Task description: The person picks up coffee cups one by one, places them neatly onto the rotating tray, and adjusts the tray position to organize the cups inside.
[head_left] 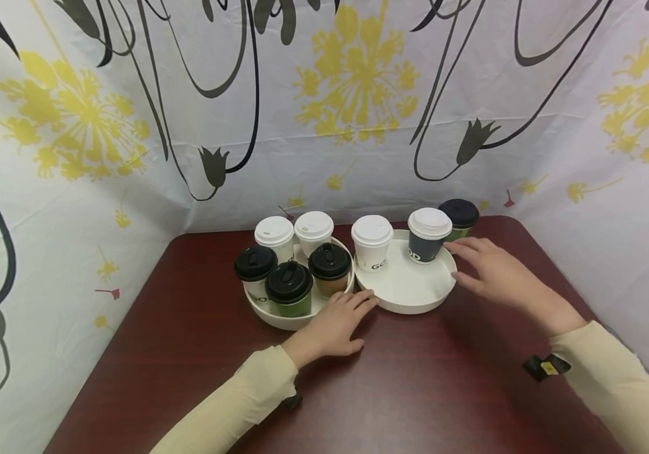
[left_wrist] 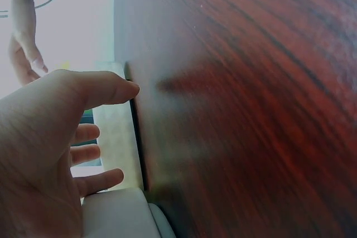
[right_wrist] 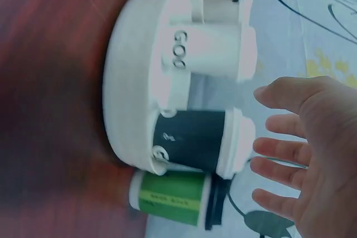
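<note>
My left hand (head_left: 332, 325), fingers extended, lies at the front of two round white trays, near where the left tray (head_left: 279, 323) meets the right tray (head_left: 406, 308). In the left wrist view its thumb (left_wrist: 109, 87) points out over the table. My right hand (head_left: 494, 274) reaches in from the right, fingers spread and holding nothing. Its fingertips are close to a dark paper cup with a white lid (head_left: 427, 243) on the right tray. A white cup (head_left: 372, 243) shares that tray. Behind the right hand, a green cup with a black lid (right_wrist: 173, 196) stands outside the tray.
The left tray carries several lidded paper cups: two with white lids at the back, and a green cup (head_left: 290, 290), a brown cup (head_left: 330, 271) and a white cup (head_left: 256, 271) with black lids. A patterned curtain (head_left: 313, 170) encloses the dark red table (head_left: 199, 302).
</note>
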{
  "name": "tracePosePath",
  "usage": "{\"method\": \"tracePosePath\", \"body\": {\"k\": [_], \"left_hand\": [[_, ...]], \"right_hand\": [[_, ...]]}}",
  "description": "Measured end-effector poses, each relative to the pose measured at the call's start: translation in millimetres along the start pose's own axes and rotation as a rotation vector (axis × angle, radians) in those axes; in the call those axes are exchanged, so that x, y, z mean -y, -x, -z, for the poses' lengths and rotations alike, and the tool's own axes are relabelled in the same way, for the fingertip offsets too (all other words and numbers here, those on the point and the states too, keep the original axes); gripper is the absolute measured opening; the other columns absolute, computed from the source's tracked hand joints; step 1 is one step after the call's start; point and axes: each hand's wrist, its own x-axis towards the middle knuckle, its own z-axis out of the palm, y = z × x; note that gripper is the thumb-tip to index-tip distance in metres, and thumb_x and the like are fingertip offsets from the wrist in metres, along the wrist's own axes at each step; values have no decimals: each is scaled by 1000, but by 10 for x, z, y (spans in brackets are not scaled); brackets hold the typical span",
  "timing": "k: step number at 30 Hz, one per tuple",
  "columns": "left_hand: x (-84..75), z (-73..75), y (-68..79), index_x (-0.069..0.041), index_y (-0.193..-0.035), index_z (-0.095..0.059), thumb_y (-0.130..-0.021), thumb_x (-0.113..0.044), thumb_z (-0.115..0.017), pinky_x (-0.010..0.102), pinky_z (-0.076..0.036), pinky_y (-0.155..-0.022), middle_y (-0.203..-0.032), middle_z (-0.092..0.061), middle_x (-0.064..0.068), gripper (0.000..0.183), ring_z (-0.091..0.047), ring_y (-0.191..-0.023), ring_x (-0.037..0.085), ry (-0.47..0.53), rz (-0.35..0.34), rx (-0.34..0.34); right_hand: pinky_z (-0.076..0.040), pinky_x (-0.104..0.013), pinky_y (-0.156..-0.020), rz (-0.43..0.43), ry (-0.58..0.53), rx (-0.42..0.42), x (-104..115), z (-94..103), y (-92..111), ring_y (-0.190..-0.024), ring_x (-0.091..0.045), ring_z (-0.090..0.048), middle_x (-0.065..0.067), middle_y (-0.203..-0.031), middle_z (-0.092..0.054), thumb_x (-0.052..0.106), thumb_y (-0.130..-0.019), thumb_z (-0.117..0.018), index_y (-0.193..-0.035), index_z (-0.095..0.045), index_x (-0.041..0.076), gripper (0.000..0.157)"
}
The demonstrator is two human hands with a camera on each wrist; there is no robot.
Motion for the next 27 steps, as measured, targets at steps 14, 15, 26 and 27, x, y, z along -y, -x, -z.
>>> {"method": "tracePosePath", "body": {"k": [14, 15, 26, 27], "left_hand": [[15, -29, -6, -18, -154, -33, -83, -44, -72, 45, -35, -117, -160, -35, 4, 84, -44, -140, 26, -8, 2, -2], [16, -29, -8, -18, -154, -33, -83, -44, -72, 45, -35, -117, -160, -34, 5, 84, -44, -140, 26, -9, 1, -2], [25, -48, -9, -18, -154, -33, -83, -45, -72, 45, -36, -116, -160, -34, 4, 85, -45, -140, 26, -20, -3, -7], [25, -49, -10, -18, -154, -33, -83, -45, -72, 45, -36, -116, -160, -34, 4, 85, -45, -140, 26, -19, -3, -6]], "right_hand": [[-39, -63, -104, -78, 20, -7, -383, 242, -374, -125, -48, -48, -29, -134, -53, 19, -87, -73, -139, -53, 0, 59], [-38, -64, -104, -82, 18, -1, -421, 240, -401, -126, -49, -47, -29, -135, -52, 20, -87, -72, -139, -52, 0, 59], [-25, -70, -111, -138, 13, 75, -742, 204, -601, -131, -52, -40, -32, -142, -44, 18, -93, -66, -144, -45, -4, 59], [-23, -70, -111, -143, 11, 79, -772, 192, -612, -131, -52, -39, -32, -142, -44, 18, -94, -65, -144, -44, -4, 59]]}}
